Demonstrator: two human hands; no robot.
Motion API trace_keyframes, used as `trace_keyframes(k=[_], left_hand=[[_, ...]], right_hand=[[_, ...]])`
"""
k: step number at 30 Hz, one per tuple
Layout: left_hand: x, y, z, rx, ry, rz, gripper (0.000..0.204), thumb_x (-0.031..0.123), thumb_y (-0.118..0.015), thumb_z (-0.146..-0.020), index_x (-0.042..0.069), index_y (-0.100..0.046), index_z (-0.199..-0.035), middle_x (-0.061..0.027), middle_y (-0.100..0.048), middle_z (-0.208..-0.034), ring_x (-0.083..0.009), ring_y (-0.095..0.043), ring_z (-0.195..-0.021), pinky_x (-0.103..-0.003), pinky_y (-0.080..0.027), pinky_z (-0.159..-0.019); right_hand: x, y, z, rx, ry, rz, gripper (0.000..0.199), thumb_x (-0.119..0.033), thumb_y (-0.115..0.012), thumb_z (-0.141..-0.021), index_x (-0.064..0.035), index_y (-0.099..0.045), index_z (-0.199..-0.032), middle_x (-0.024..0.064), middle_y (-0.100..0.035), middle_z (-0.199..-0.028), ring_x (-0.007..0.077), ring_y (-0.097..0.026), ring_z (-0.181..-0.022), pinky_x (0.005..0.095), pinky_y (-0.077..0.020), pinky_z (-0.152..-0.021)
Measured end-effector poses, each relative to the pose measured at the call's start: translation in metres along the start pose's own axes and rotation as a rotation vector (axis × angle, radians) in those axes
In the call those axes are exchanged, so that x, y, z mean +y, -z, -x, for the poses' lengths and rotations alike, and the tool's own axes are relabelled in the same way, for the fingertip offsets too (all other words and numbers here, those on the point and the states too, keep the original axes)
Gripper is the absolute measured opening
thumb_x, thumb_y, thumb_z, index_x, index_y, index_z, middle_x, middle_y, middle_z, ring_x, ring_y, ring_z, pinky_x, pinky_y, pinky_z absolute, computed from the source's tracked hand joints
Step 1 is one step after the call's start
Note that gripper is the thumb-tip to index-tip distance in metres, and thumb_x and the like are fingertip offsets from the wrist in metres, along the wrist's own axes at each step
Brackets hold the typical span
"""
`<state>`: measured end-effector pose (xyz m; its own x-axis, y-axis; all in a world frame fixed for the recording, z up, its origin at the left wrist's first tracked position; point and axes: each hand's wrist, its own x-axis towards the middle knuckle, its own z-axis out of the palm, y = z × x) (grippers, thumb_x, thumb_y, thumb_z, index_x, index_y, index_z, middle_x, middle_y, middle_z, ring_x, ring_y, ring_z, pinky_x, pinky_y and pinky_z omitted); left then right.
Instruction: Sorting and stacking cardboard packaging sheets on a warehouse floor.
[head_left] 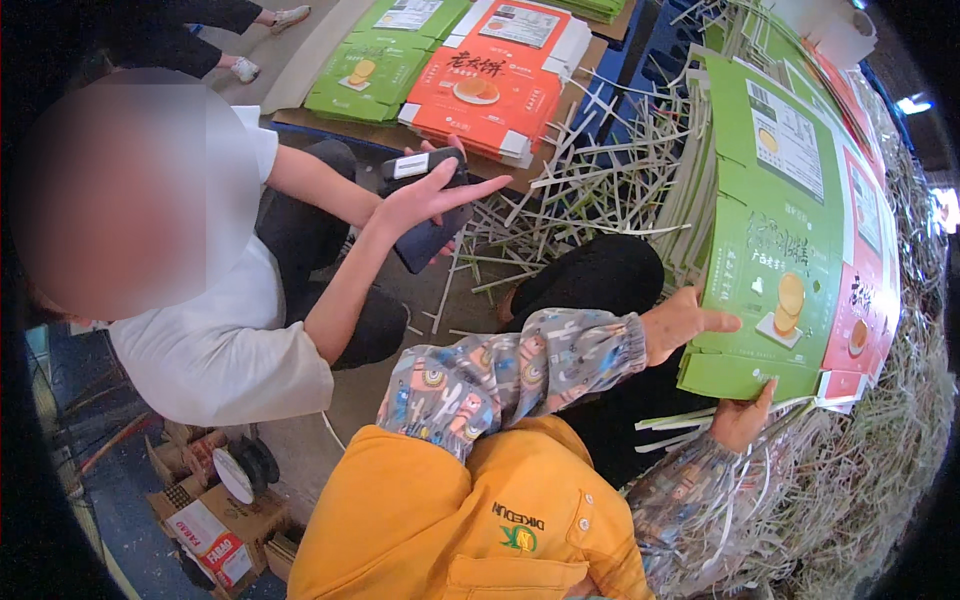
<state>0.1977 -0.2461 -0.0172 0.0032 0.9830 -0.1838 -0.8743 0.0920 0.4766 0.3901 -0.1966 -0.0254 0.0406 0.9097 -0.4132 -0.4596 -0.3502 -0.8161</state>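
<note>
A stack of flat printed box blanks, green (770, 230) with red ones (858, 300) beside it, leans at my right with its edges stepped. My left hand (682, 326) grips the near left edge of the green blanks, its index finger lying on the printed face. At the lower edge, my right hand (742, 418) holds the blanks from below with the thumb up over the rim; its other fingers are hidden behind the cardboard. Both my arms wear patterned sleeves.
Cut paper strips (575, 180) are heaped ahead, and a larger pile (890, 470) lies at the right. Green (385, 55) and red blanks (490, 75) are stacked at the back. A co-worker in a white shirt (220, 360) sits at left, holding a phone (430, 235). A cardboard box (215, 530) stands lower left.
</note>
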Motion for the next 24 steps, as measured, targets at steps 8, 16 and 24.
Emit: trace_keyframes(k=[8, 16, 24], left_hand=[[-0.023, -0.013, -0.004, 0.127, -0.09, -0.154, 0.027, 0.002, -0.057, -0.072, -0.002, -0.055, -0.099, -0.0087, -0.06, -0.089, -0.0153, -0.056, -0.079, -0.029, -0.045, -0.073], [0.016, -0.011, -0.001, 0.18, -0.037, -0.158, 0.022, -0.001, -0.058, -0.071, -0.003, -0.057, -0.093, -0.0096, -0.061, -0.084, -0.0166, -0.059, -0.071, -0.029, -0.049, -0.065], [0.05, -0.011, 0.01, 0.161, -0.025, -0.269, 0.034, 0.002, -0.059, -0.073, -0.003, -0.049, -0.105, -0.0107, -0.056, -0.099, -0.0185, -0.057, -0.084, -0.03, -0.048, -0.073]], right_hand=[[-0.004, 0.004, 0.016, -0.076, 0.074, 0.075, 0.03, -0.023, -0.046, -0.086, -0.0028, -0.047, -0.107, 0.0089, -0.057, -0.098, 0.0199, -0.057, -0.083, 0.0322, -0.0473, -0.071], [-0.046, 0.05, 0.036, -0.016, 0.385, 0.322, 0.023, -0.014, -0.046, -0.085, -0.0003, -0.045, -0.103, 0.0101, -0.058, -0.082, 0.0179, -0.056, -0.065, 0.0276, -0.0481, -0.06], [-0.06, 0.099, -0.066, 0.104, 0.137, -0.012, 0.06, -0.05, -0.052, -0.076, -0.0002, -0.045, -0.108, 0.0127, -0.05, -0.105, 0.0239, -0.047, -0.098, 0.038, -0.0395, -0.083]])
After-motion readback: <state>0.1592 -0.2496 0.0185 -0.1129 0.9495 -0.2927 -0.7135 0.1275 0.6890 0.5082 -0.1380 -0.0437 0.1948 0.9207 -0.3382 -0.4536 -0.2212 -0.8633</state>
